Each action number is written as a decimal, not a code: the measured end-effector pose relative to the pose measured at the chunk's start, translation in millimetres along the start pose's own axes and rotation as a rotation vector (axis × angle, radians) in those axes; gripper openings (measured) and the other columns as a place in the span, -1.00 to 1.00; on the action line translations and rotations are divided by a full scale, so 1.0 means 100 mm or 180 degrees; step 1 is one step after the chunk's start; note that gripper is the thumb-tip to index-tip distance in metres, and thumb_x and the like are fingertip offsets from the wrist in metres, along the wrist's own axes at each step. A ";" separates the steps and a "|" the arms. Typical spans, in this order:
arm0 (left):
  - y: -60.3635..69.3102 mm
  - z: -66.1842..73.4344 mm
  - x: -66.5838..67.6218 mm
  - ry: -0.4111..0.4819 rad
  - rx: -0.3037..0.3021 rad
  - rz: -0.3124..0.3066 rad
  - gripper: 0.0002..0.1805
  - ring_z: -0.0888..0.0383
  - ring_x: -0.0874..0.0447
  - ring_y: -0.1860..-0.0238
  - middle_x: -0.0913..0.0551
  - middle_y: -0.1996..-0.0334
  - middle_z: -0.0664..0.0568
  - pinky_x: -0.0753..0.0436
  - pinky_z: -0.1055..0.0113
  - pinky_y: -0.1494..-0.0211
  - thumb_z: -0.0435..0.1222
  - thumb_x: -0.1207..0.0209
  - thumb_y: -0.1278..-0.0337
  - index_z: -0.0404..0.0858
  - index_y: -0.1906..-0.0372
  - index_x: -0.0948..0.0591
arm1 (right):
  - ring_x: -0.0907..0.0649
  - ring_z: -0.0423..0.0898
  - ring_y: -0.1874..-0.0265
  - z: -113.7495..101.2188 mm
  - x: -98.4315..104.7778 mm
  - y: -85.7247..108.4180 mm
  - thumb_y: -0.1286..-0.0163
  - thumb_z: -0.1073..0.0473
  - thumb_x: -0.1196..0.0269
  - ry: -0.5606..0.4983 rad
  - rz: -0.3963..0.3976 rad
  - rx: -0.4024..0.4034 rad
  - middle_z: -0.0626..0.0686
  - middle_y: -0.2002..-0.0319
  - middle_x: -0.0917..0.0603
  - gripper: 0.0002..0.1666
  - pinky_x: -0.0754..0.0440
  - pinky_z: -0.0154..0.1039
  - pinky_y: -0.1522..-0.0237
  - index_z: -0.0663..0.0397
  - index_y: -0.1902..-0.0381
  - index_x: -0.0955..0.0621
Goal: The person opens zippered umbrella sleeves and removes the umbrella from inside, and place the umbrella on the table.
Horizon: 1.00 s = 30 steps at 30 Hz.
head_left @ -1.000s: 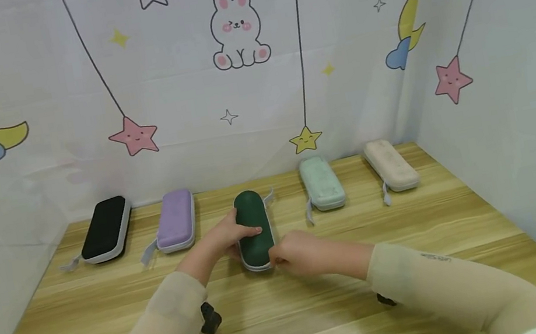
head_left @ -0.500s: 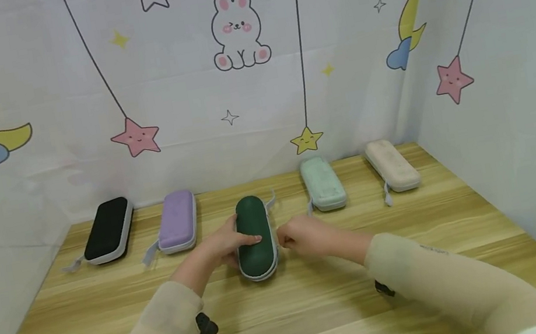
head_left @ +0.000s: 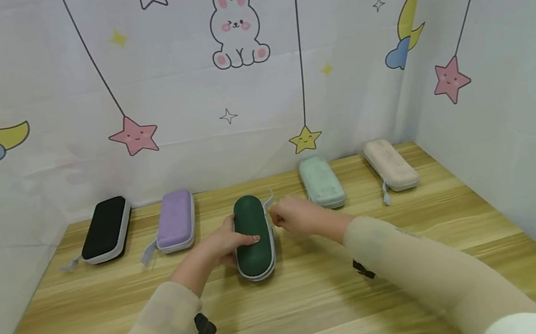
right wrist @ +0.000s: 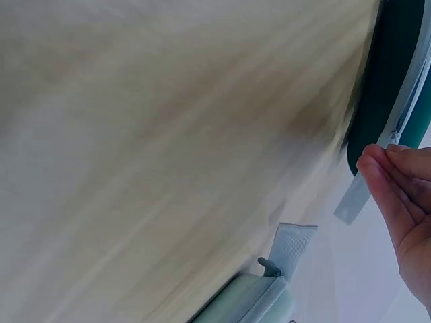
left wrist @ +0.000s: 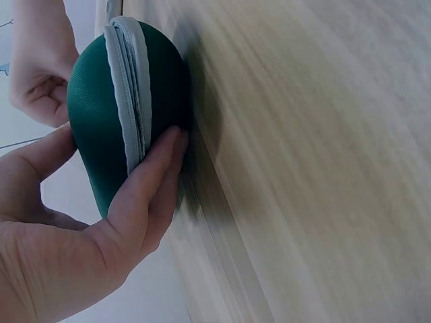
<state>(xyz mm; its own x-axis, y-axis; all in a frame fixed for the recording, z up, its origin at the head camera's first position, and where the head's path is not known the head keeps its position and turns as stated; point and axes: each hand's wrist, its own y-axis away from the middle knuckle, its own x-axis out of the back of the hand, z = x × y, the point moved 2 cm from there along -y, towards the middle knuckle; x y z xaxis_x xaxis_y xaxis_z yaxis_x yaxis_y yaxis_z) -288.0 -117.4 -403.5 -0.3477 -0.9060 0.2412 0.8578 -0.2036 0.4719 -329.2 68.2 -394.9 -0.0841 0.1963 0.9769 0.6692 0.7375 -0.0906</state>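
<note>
A dark green zip glasses case [head_left: 255, 257] with pale grey zipper edging stands a little tilted at the table's middle. My left hand [head_left: 222, 242] grips it from the left, thumb across the top and fingers round the side. In the left wrist view, the pale zipper tapes [left wrist: 128, 94] run round the case end and look slightly parted. My right hand [head_left: 297, 215] is at the case's far right side. The right wrist view shows its thumb and fingers pinching the zipper pull [right wrist: 394, 137], mostly hidden by the fingertips. Beyond them sticks out a grey ribbon tab [right wrist: 353, 202].
To the left lie a black case [head_left: 105, 229] and a purple case [head_left: 176, 221]. On the right are a mint green case [head_left: 321, 182], close behind my right hand, and a cream case [head_left: 390, 164]. A patterned curtain [head_left: 192, 162] borders the wooden table [head_left: 295, 328].
My right hand has moved from the near right end of the green case along its side to the far end. The left hand has drawn the case slightly nearer.
</note>
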 end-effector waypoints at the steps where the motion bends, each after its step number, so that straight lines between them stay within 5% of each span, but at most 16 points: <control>1: 0.00 0.00 0.00 0.0015 0.0008 -0.0001 0.10 -0.43 -0.46 -0.11 0.07 -0.39 -0.48 -0.60 -0.18 0.08 -0.30 -0.26 -0.21 -0.20 -0.53 0.33 | -0.63 -0.12 0.42 0.02 0.00 -0.02 -0.35 0.42 -0.20 -0.0033 -0.0004 -0.0037 -0.02 0.42 -0.66 -0.82 -0.57 -0.30 0.35 0.10 0.41 -0.64; 10: -0.02 -0.01 -0.01 -0.0013 0.0015 0.0022 0.09 -0.38 -0.51 -0.07 0.02 -0.37 -0.48 -0.62 -0.13 0.10 -0.29 -0.26 -0.22 -0.19 -0.53 0.32 | -0.64 -0.11 0.41 0.09 0.03 -0.19 -0.31 0.43 -0.21 0.0145 0.0099 -0.0114 0.01 0.40 -0.70 -0.83 -0.58 -0.28 0.32 0.14 0.40 -0.69; 18: -0.02 -0.03 -0.02 0.0117 -0.0041 0.0073 0.10 -0.40 -0.46 -0.13 0.01 -0.38 -0.46 -0.61 -0.14 0.07 -0.25 -0.28 -0.20 -0.19 -0.53 0.31 | -0.68 -0.10 0.34 0.05 0.06 -0.25 -0.32 0.38 -0.23 0.0068 0.0023 -0.0597 0.03 0.34 -0.73 -0.86 -0.62 -0.27 0.28 0.14 0.35 -0.72; 23: -0.03 -0.08 -0.03 0.0155 -0.0097 0.0134 0.10 -0.36 -0.52 -0.07 -0.11 -0.31 -0.47 -0.63 -0.13 0.12 -0.18 -0.31 -0.17 -0.27 -0.52 0.25 | -0.69 -0.04 0.19 -0.10 0.08 -0.22 -0.43 0.22 -0.18 0.0044 0.0001 -0.1019 0.07 0.18 -0.73 -0.79 -0.62 -0.18 0.15 0.17 0.10 -0.69; 30: 0.03 -0.06 0.00 -0.0012 -0.0141 0.0205 -0.10 -0.31 -0.52 -0.08 -0.16 -0.32 -0.47 -0.68 0.02 0.20 0.06 -0.07 -0.35 -0.26 -0.52 0.11 | -0.57 0.02 -0.13 -0.36 0.15 -0.13 -0.51 -0.01 -0.09 -0.0232 -0.0005 -0.1131 0.12 -0.15 -0.60 -0.51 -0.52 -0.08 -0.10 0.15 -0.25 -0.50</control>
<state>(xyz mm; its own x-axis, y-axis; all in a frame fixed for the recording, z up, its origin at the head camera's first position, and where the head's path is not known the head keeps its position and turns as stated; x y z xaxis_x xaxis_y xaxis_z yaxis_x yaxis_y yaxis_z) -283.3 -120.2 -407.5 -0.2926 -0.9164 0.2730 0.8943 -0.1611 0.4174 -312.3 38.0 -371.7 -0.1291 0.2504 0.9595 0.8828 0.4697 -0.0038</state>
